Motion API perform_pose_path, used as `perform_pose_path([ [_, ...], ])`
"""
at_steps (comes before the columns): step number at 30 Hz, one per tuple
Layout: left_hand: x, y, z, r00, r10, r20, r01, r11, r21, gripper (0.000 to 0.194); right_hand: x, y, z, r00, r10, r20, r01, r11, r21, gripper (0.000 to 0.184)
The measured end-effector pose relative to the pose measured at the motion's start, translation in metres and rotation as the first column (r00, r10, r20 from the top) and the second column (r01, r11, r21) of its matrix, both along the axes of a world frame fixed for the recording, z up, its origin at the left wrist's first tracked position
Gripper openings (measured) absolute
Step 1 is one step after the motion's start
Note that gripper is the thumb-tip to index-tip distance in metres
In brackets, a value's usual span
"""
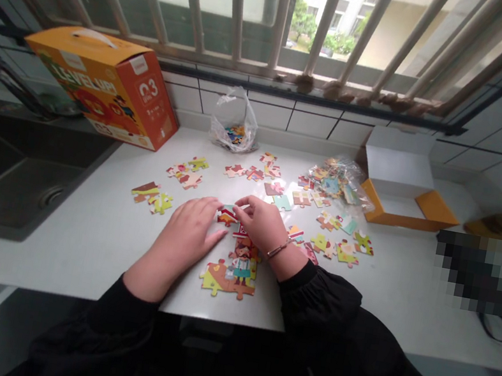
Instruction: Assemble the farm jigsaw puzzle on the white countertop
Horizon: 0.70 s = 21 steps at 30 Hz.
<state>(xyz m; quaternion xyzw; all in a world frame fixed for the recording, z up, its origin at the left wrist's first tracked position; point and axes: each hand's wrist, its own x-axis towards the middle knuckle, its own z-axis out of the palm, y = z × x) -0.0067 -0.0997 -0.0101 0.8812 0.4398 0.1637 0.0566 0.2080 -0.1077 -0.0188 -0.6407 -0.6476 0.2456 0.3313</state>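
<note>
A partly joined jigsaw puzzle (229, 280) lies near the counter's front edge, showing a figure in a teal apron. Just above it, a puzzle piece (227, 217) with red and teal on it sits between my two hands. My left hand (193, 223) is stretched out with the thumb apart, its fingertips at the piece's left edge. At the piece's upper right corner, my right hand (264, 223) pinches with thumb and forefinger. The right palm and wrist cover part of the joined pieces and those beside them.
Loose pieces (185, 173) are scattered left, behind and right of my hands. Farther back stand a plastic bag of pieces (235, 133), another bag (339, 181) and an opened orange box (403, 208). A large orange carton (108, 88) stands by the dark sink (25, 226).
</note>
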Motion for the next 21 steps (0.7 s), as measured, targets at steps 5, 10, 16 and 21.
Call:
perform_pose_path([
  [5, 0.010, 0.016, -0.004, 0.994, -0.095, 0.062, 0.102, 0.988, -0.113, 0.044, 0.006, 0.001, 0.003, 0.999, 0.000, 0.045, 0.000, 1.000, 0.000, 0.016],
  [10, 0.004, 0.018, -0.009, 0.987, -0.117, 0.107, 0.127, 0.987, -0.095, 0.038, 0.014, 0.002, 0.006, 0.989, -0.026, 0.146, 0.011, 0.995, 0.102, 0.018],
  [16, 0.003, 0.019, -0.011, 0.981, -0.147, 0.124, 0.163, 0.978, -0.130, 0.032, 0.013, 0.001, 0.002, 0.964, 0.035, 0.265, -0.050, 0.997, 0.053, 0.012],
  [21, 0.006, 0.017, -0.007, 0.975, -0.129, 0.182, 0.164, 0.968, -0.191, 0.027, 0.012, 0.001, 0.003, 0.963, 0.028, 0.269, -0.036, 0.999, 0.024, 0.013],
])
